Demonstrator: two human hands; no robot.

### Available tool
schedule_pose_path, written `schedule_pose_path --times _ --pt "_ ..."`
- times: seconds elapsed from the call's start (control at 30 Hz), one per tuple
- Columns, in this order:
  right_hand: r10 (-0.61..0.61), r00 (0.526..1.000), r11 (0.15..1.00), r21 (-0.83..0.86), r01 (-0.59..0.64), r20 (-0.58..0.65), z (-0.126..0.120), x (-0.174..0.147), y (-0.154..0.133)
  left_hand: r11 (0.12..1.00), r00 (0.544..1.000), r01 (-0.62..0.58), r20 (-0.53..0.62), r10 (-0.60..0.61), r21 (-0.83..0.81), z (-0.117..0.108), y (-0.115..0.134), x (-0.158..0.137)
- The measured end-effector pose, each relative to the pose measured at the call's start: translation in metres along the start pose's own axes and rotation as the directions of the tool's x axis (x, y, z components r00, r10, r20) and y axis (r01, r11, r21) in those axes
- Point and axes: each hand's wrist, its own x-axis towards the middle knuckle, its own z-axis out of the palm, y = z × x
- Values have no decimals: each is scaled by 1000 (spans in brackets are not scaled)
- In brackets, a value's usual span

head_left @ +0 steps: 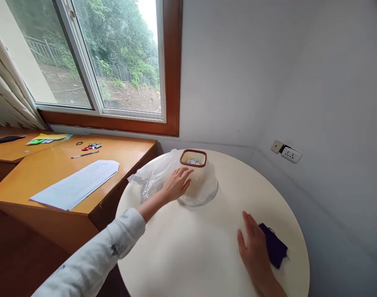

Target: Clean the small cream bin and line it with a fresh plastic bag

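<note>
My left hand [176, 184] is stretched over the far part of the round table, fingers apart, with nothing seen in it. Just beyond its fingertips stands a small basket [182, 159] with a brown rim and some whitish pieces inside. Below and beside that hand lie a round translucent white sheet [203, 193] and a crumpled clear plastic bag [156, 175]. My right hand [253, 245] rests low over the table at the right, thumb apart from the fingers, holding nothing. Beside it lies a folded dark purple cloth [275, 246], partly hidden by the hand.
The cream round table [188, 251] stands in a corner against the wall. A wooden desk [129, 152] adjoins at the left, bearing papers [78, 181], a pen [85, 154], keys [92, 146] and coloured sheets [49, 138]. A wall socket [291, 154] is at the right.
</note>
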Motion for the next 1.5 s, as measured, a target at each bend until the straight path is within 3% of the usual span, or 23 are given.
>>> schedule_pose_path --times 0.07,0.13,0.23,0.3,0.47,0.6,0.67,0.7,0.8,0.87,0.9,0.97,1.07,1.13,1.2,1.23,1.3,1.37,1.5 --pt "80 997 987 -138 -79 3 -9 -16 23 993 995 95 -15 -96 -75 0 3 -31" --pt "195 976 956 -241 -167 94 -16 -30 42 964 976 211 -12 -215 -162 5 1 -61" --pt "315 915 924 -303 -235 250 -23 -42 60 823 873 462 9 -487 -329 16 -5 -93" --pt "320 905 923 -308 -232 279 -24 -42 66 756 818 540 18 -575 -371 22 -9 -105" --pt "272 938 950 -216 -226 214 -23 -26 64 689 775 583 41 -630 -430 24 -12 -116" --pt "359 904 919 81 -385 233 -20 -6 37 656 763 585 51 -644 -477 22 -14 -118" --pt "441 838 801 281 -529 321 -16 7 16 642 759 582 48 -650 -499 22 -15 -119" --pt "485 785 702 363 -612 386 -14 14 6 636 756 580 46 -652 -509 21 -15 -119" --pt "568 629 317 564 -763 531 -7 41 -23 617 751 574 46 -659 -538 20 -16 -120" --pt "554 593 110 654 -748 585 -3 63 -41 605 747 574 50 -663 -552 19 -16 -120" --pt "551 612 78 695 -715 568 -1 75 -51 599 745 573 52 -665 -559 19 -16 -120" --pt "573 674 135 758 -639 466 3 99 -72 589 741 573 55 -669 -570 18 -16 -120" --pt "487 853 395 823 -407 188 14 127 -110 576 734 574 53 -677 -583 18 -16 -120" --pt "318 948 607 763 -223 24 30 132 -134 569 727 575 48 -685 -588 17 -15 -120" --pt "27 999 764 643 -50 45 53 123 -153 566 721 577 41 -692 -589 17 -14 -121" --pt "-127 985 820 571 36 120 66 115 -159 566 720 576 37 -693 -590 17 -14 -121" --pt "-335 886 875 455 167 319 91 96 -167 569 724 568 33 -689 -595 16 -14 -121" --pt "-354 847 910 354 215 397 108 80 -169 572 731 560 32 -682 -599 16 -14 -120" --pt "-356 859 921 296 254 369 111 69 -166 583 732 567 31 -681 -582 16 -14 -119"
